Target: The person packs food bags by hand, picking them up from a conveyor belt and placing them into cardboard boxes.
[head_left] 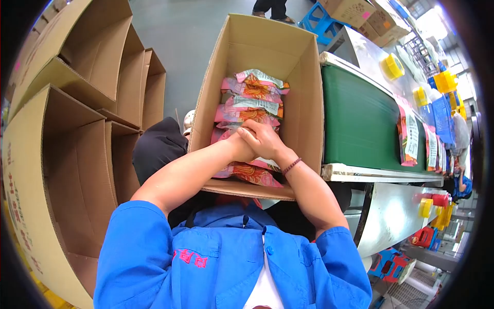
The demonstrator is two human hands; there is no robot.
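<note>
My right hand [263, 139], with a beaded bracelet at the wrist, is laid across my left hand [243, 148], its fingers closed together. What it grips, if anything, is hidden, and so are my left fingers. Both hands are inside an open cardboard box [306, 129], low over a row of pink plastic food packets. One packet [252, 112] lies just beyond the hands, and another packet [257, 174] is between my forearms and the near wall. A further packet [260, 82] is toward the far end.
Right of the box runs a green conveyor belt [360, 118], where a pink packet [406, 131] and several more lie. Open cardboard boxes [77, 170] are stacked at left. A blue stool [319, 23] and another person's legs [272, 9] are beyond the box.
</note>
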